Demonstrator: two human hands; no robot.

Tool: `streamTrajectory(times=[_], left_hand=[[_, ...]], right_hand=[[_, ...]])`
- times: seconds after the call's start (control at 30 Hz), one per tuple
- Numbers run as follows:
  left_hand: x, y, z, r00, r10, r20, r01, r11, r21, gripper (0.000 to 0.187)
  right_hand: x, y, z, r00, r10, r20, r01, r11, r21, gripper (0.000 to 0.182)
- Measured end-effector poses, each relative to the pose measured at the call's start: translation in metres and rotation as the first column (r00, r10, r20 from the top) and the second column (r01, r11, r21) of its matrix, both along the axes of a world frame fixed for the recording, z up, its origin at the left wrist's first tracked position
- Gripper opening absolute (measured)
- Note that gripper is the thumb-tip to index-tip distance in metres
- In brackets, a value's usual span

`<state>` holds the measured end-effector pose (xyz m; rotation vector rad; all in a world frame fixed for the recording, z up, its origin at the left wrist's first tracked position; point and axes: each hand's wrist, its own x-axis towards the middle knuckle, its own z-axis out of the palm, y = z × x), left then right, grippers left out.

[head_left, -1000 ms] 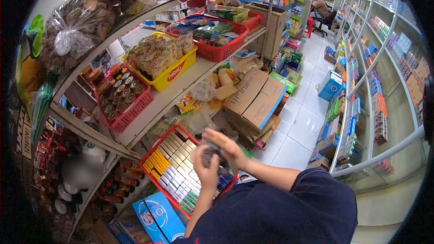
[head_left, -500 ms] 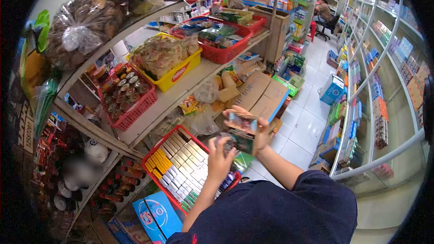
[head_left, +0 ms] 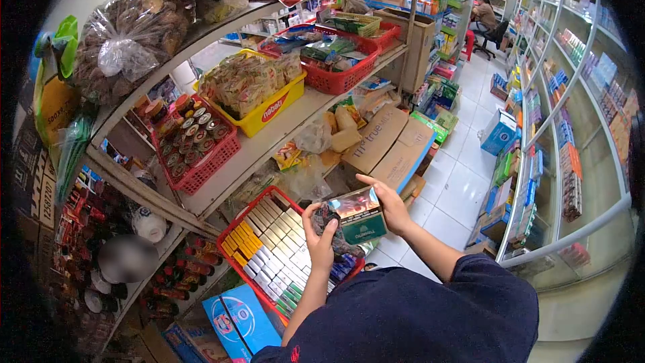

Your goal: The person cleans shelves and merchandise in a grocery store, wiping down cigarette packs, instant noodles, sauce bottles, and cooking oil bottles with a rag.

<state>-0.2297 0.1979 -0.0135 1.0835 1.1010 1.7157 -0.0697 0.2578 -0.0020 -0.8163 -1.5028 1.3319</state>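
A green carton (head_left: 363,230) with a picture on its upper side is held between my two hands. My right hand (head_left: 391,207) grips its right end, thumb along the top. My left hand (head_left: 318,235) has its fingers curled round a dark, crumpled bundle (head_left: 330,220) against the carton's left end; what the bundle is cannot be made out. Below and left of my hands is a red basket (head_left: 232,263) packed with rows of small white, gold, yellow and green boxes (head_left: 269,242).
Shelving (head_left: 222,185) on the left bears a yellow basket (head_left: 272,115) of packets and red baskets (head_left: 225,154). A large cardboard box (head_left: 386,144) stands ahead. Glass cabinets (head_left: 537,141) line the right side. A seated person (head_left: 482,15) is far down the aisle.
The carton has turned flatter and moved slightly lower, so its green side shows more. My right hand has moved down with it, and my left hand slightly left. The view has shifted slightly.
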Motion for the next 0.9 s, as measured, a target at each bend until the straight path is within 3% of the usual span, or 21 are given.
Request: streamTrajectory(times=[0.03,0.07,0.13,0.17,0.27,0.33,0.4,0.47,0.53,0.6,0.63,0.8,0.9], left_hand=[[0.000,-0.001,0.003,1.000,-0.003,-0.013,0.003,1.000,-0.004,0.040],[0.001,-0.003,0.003,1.000,-0.006,-0.014,0.005,1.000,-0.008,0.040],[0.005,-0.005,0.005,0.985,-0.048,0.164,0.054,0.998,-0.032,0.039],[0.006,-0.008,0.010,0.988,-0.047,0.149,0.052,0.998,-0.027,0.037],[0.006,-0.014,-0.007,0.984,-0.169,0.063,0.172,0.984,-0.047,0.037],[0.004,-0.017,0.004,0.985,-0.167,0.039,0.169,0.984,-0.061,0.036],[-0.003,-0.019,0.017,0.992,-0.096,0.079,0.097,0.995,-0.003,0.036],[-0.021,-0.022,0.017,0.996,-0.061,0.067,0.062,0.998,-0.018,0.038],[-0.024,-0.034,0.021,0.992,-0.091,0.085,0.098,0.992,-0.080,0.039],[-0.023,-0.045,0.021,0.994,-0.092,-0.057,0.084,0.989,-0.125,0.038],[-0.022,-0.049,0.021,0.994,-0.106,-0.003,0.104,0.981,-0.165,0.037],[-0.024,-0.042,0.014,0.991,0.058,0.118,-0.052,0.997,-0.054,0.037],[-0.023,-0.041,0.012,0.998,-0.005,0.070,0.009,0.998,-0.061,0.040]], right_hand=[[-0.006,-0.007,0.007,0.994,-0.029,-0.107,0.018,0.994,-0.106,0.048],[-0.007,-0.011,0.009,0.994,-0.033,-0.108,0.021,0.994,-0.110,0.048],[-0.008,-0.016,0.012,0.997,-0.030,-0.072,0.026,0.999,-0.048,0.043],[-0.013,-0.016,0.016,0.978,-0.034,-0.206,0.014,0.995,-0.095,0.035],[-0.003,-0.009,0.026,0.958,-0.142,-0.248,0.094,0.977,-0.194,0.031],[-0.004,-0.012,0.020,0.972,-0.169,-0.165,0.154,0.983,-0.099,0.031],[-0.007,-0.020,0.013,0.997,-0.033,0.073,0.026,0.996,0.084,0.031],[-0.018,-0.031,0.016,0.990,0.136,-0.039,-0.137,0.989,-0.045,0.030],[-0.023,-0.031,0.017,0.975,0.128,-0.179,-0.154,0.979,-0.135,0.029],[-0.029,-0.029,0.028,0.978,0.002,-0.207,-0.018,0.997,-0.073,0.029],[-0.032,-0.027,0.031,0.976,-0.064,-0.210,0.058,0.998,-0.034,0.030],[-0.043,-0.042,0.026,0.987,0.094,-0.133,-0.100,0.994,-0.036,0.033],[-0.049,-0.037,0.025,0.987,-0.119,-0.107,0.135,0.979,0.156,0.041]])
